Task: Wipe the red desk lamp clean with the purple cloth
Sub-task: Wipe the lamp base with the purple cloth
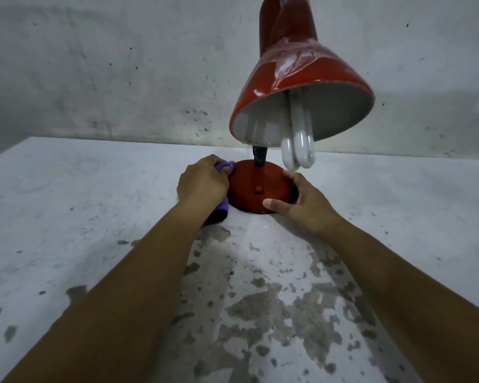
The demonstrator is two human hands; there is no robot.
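Note:
The red desk lamp stands on a worn white table, its round base [256, 186] at the centre and its cone shade [293, 78] tilted toward me with a white tube bulb [299, 150] hanging out. My left hand [202, 183] grips the purple cloth [223, 207] and holds it against the left side of the base. Most of the cloth is hidden under the hand. My right hand [302, 200] grips the right side of the base, thumb on its front rim.
The table [94, 217] has flaking paint with grey patches in front of me. A stained white wall [122, 78] rises right behind the lamp. The shade overhangs the base and my right hand.

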